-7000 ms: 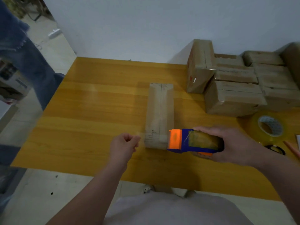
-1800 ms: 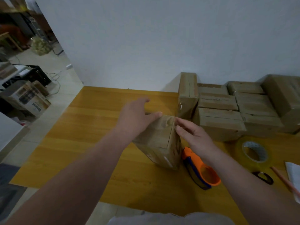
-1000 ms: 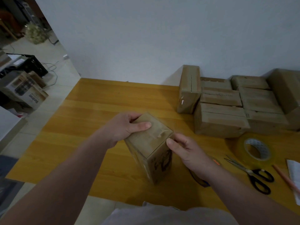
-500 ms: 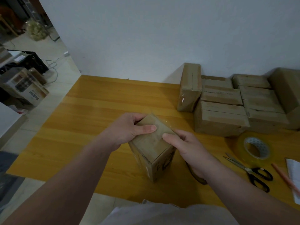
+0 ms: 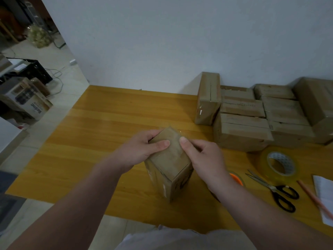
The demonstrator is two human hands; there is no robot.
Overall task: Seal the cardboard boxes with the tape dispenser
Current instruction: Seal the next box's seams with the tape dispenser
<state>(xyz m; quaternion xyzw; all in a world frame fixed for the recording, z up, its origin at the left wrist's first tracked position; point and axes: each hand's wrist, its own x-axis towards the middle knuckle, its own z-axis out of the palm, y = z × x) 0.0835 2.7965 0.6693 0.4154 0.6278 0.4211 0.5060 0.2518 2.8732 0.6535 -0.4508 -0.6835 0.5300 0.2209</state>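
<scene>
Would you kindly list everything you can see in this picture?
upright box: one, brown, table centre, held by both hands
stacked boxes: about eight, brown, far right by the wall
tape roll: one, yellowish, right, before the stack
scissors: one pair, black handles, near right
tape dispenser: one, orange, mostly hidden behind right wrist
pencil: one, reddish, right edge
paper: one, white, right edge
table: one, yellow wood, underneath
left hand: one, gripping box top
right hand: one, thumb on box top
</scene>
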